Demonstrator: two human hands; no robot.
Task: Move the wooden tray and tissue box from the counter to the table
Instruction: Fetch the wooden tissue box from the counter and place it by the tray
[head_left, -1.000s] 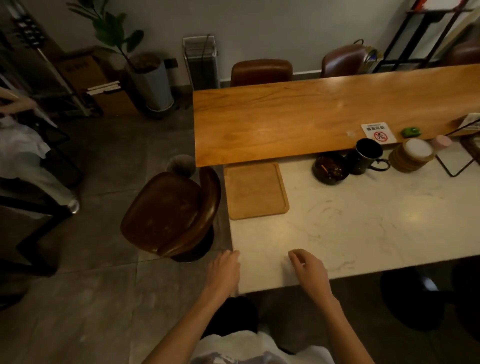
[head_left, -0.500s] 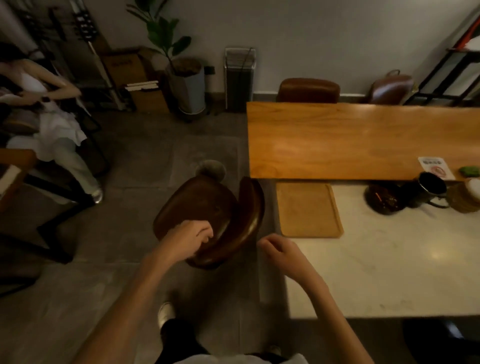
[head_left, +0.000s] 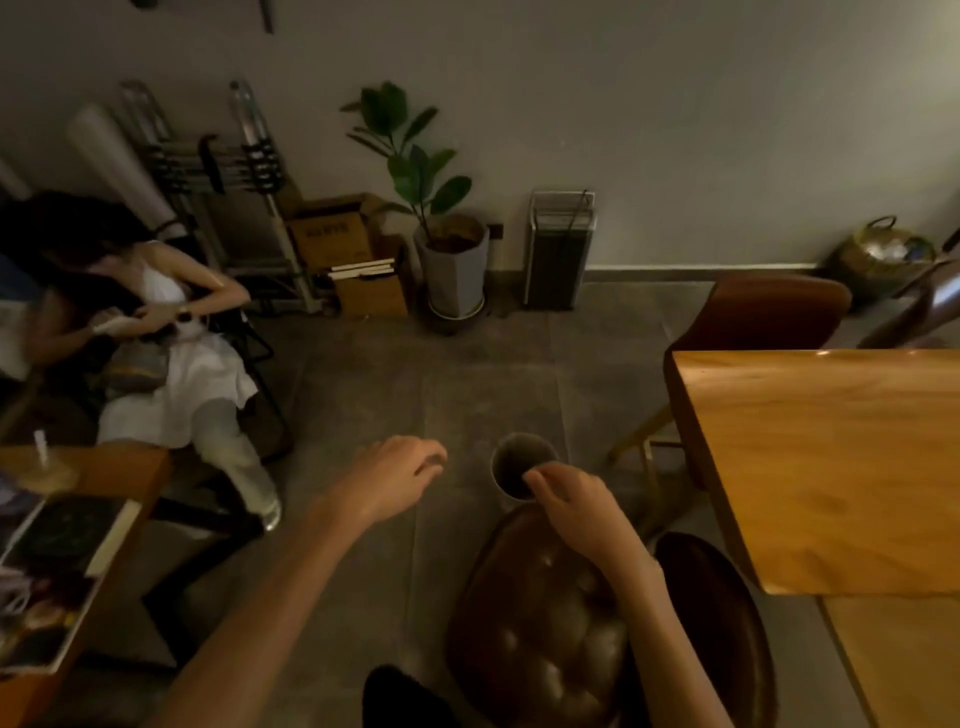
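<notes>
Head view shows both my hands empty, fingers loosely curled: left hand (head_left: 395, 480) over the floor, right hand (head_left: 576, 506) above the leather chair (head_left: 540, 629); only a tray corner (head_left: 904, 660) shows at lower right, nearer my right hand; no tissue box visible.

wooden tray (head_left: 904, 660) cut off at edge

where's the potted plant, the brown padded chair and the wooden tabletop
potted plant (head_left: 451, 260): head view, on the grey pot's wall
brown padded chair (head_left: 550, 623): head view, on the tufted seat cushion
wooden tabletop (head_left: 831, 457): head view, on the bare top surface near its left end
</notes>
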